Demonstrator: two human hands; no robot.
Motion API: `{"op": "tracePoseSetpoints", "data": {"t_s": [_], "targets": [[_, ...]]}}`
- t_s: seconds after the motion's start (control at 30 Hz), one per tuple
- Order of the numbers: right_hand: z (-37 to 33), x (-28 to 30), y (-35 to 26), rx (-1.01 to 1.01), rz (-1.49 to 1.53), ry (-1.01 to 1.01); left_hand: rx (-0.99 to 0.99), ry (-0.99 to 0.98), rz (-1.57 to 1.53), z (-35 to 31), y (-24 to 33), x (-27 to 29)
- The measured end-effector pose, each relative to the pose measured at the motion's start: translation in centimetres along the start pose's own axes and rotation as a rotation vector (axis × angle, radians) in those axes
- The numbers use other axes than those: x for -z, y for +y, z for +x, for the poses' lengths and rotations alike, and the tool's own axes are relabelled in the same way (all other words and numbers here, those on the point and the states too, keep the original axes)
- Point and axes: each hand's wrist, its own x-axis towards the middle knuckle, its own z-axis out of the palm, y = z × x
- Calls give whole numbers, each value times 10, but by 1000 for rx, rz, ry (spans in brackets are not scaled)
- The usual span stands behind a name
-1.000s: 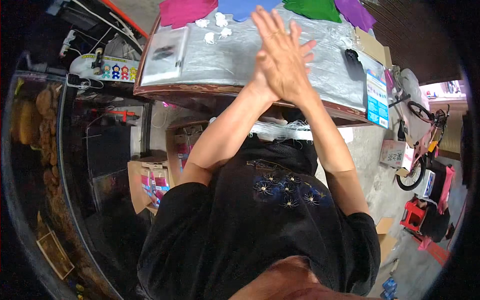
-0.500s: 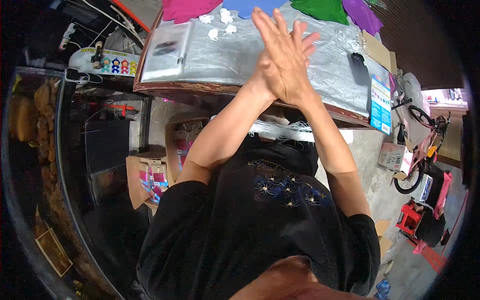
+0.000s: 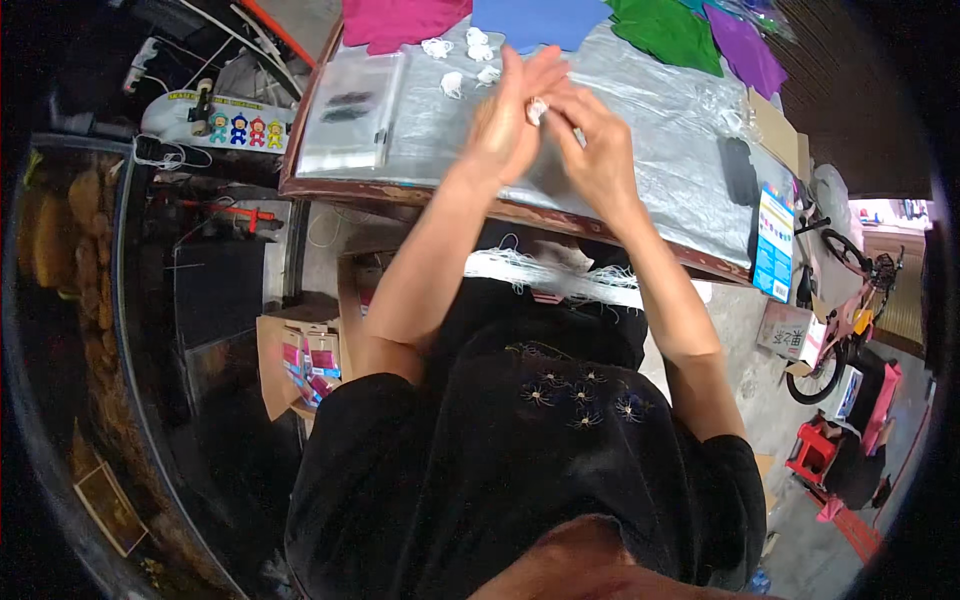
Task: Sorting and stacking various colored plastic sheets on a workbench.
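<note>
Overhead, both hands meet above the worktop (image 3: 640,160): the left hand (image 3: 505,125) lies flat, the right hand (image 3: 590,140) pinches a small white wad (image 3: 538,108) against it. It looks soft, light, crushable (take it by fingertips); too crumpled to show any long axis or heading.

On the bench (image 3: 640,160), small wads (image 3: 465,62) lie near the far edge, with cloth sheets (image 3: 540,18) behind them along that edge. A clear sleeve (image 3: 350,112) lies toward the left edge. A dark case (image 3: 740,170) sits near the right edge.
</note>
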Motion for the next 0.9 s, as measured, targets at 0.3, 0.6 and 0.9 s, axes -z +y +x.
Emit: {"op": "tracePoseSetpoints", "data": {"t_s": [0.3, 0.6, 0.9], "targets": [[56, -43, 78, 33, -176, -86, -380, 239, 1611, 70, 47, 152], [73, -92, 78, -27, -316, -126, -341, 164, 1444, 54, 55, 126], [73, -67, 50, -243, -231, -256, -590, 160, 1567, 48, 56, 155]]}}
